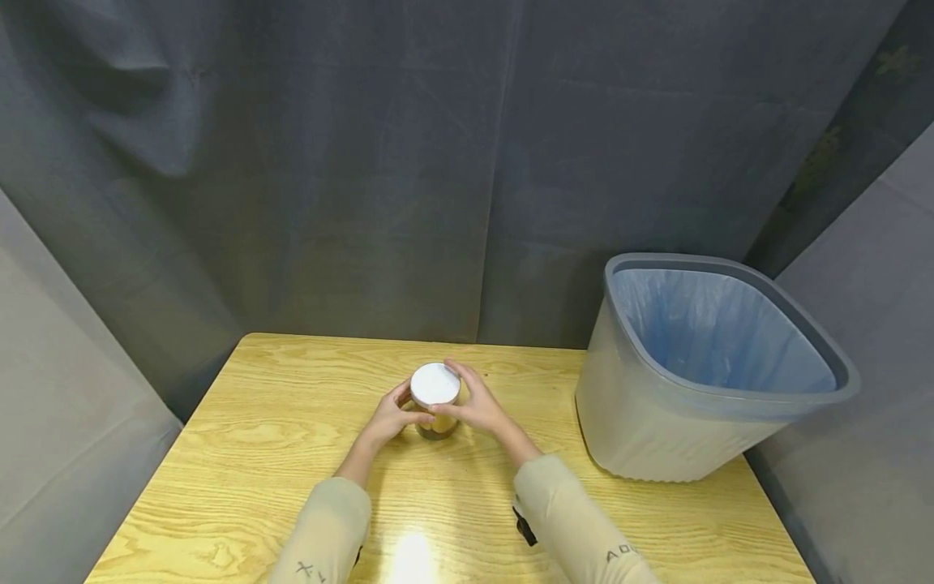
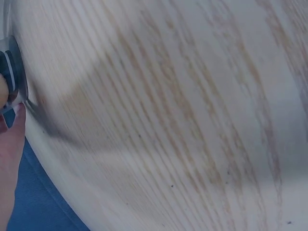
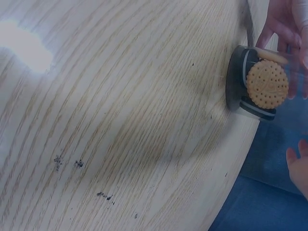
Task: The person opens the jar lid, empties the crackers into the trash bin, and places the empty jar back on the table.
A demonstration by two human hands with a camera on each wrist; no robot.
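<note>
A clear cylindrical biscuit jar (image 1: 436,427) stands upright on the wood-grain bench (image 1: 263,454), around the middle from left to right and nearer the far edge. Its long axis runs straight up, base down, with the round white lid (image 1: 435,384) facing the ceiling. The left hand (image 1: 389,418) grips the jar's left side, thumb across the near face; the right hand (image 1: 477,403) comes in from the right and holds the lid's rim between thumb and fingers. Through the clear wall I can make out a round golden biscuit (image 3: 267,85), its flat face turned outward, beside dark sandwich cookies (image 3: 258,109). Off to the right, well apart, sits a waste bin (image 1: 649,426) lined with a blue bag (image 1: 715,324); a dark curtain (image 1: 350,162) hangs beyond the far edge.
</note>
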